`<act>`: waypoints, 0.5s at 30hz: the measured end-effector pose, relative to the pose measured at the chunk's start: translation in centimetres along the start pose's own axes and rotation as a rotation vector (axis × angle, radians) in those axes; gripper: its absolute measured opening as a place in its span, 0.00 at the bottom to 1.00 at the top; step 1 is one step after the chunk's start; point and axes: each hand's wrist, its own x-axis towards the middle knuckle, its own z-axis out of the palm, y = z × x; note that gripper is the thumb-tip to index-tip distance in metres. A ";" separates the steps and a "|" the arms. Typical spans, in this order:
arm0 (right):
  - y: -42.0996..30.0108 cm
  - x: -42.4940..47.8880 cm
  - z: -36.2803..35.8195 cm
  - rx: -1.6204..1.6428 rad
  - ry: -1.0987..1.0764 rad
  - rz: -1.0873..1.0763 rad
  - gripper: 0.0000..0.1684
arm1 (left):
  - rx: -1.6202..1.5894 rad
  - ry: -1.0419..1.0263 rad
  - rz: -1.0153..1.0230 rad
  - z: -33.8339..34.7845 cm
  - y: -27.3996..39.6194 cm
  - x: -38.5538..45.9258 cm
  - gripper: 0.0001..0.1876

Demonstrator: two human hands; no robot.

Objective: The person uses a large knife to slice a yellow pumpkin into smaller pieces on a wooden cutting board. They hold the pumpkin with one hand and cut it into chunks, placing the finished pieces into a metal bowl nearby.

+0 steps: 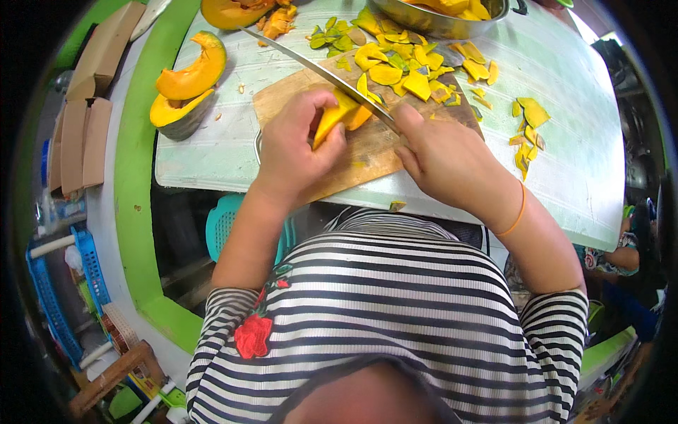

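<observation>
My left hand [302, 140] grips a wedge of orange pumpkin [337, 115] above a wooden cutting board [365, 151]. In my right hand [447, 153] is the handle end of a long kitchen knife [318, 69]. Its blade slants up and to the left, passing over or against the wedge; exact contact is hard to tell. Yellow and green pumpkin peelings [405, 69] lie heaped across the far side of the board. My right hand's grip covers the knife's handle.
Two cut pumpkin pieces [183, 114] rest at the table's left, with a larger pumpkin piece [228, 11] behind. A metal pan [450, 26] of pumpkin chunks stands at the back. Loose peelings [529, 124] lie right of the board. A teal plastic chair [225, 225] is below the table edge.
</observation>
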 end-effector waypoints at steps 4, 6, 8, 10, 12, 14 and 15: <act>0.7 -1.2 0.5 0.145 -0.039 0.010 0.15 | 0.029 0.082 0.085 0.7 0.0 -2.4 0.17; 1.0 -1.4 0.7 0.216 -0.075 0.034 0.17 | 0.043 0.124 0.105 1.2 -0.5 -3.5 0.18; 1.2 -1.4 1.2 0.279 -0.053 0.031 0.19 | -0.025 0.161 0.007 1.5 -0.4 -3.8 0.18; 1.5 -1.2 1.5 0.339 -0.034 0.023 0.21 | -0.116 0.178 -0.078 1.4 -0.7 -3.7 0.17; 1.8 -0.9 1.7 0.398 -0.023 0.017 0.22 | -0.236 0.170 -0.156 1.1 -1.3 -3.4 0.17; 1.8 -0.3 1.7 0.486 -0.050 0.081 0.22 | -0.255 0.214 -0.138 0.7 -1.3 -2.3 0.15; 1.8 -0.1 1.7 0.529 -0.061 0.117 0.22 | -0.267 0.233 -0.126 0.5 -1.2 -1.6 0.14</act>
